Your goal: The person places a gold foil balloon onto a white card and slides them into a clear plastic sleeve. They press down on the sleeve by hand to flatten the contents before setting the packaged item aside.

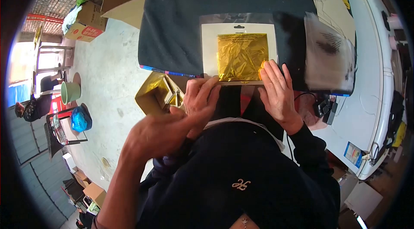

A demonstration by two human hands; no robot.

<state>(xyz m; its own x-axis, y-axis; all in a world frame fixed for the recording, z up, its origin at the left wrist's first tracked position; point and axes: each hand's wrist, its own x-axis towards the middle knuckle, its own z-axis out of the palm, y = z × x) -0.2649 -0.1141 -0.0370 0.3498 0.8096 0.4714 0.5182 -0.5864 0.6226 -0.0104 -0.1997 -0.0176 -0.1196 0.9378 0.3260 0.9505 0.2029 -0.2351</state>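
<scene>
A gold foil packet (243, 56) lies against a white card (210, 52) inside a clear plastic bag with a hang hole. This bag rests at the near edge of a dark cloth-covered table (172, 22). My left hand (199, 95) has its fingers bent and closed on the bag's lower left edge. Stretched fingers of my right hand (278, 95) lie flat at the lower right corner, with orange covering at a fingertip or two. Another person's bare forearm and hand (159, 134) reach in from the lower left, in front of my left wrist.
A stack of clear bags (328, 56) lies on the table's right side. An open carton (153, 93) with gold packets stands below the left table edge. A white appliance (366, 99) runs along the right. A green bucket (70, 92) and people are farther left.
</scene>
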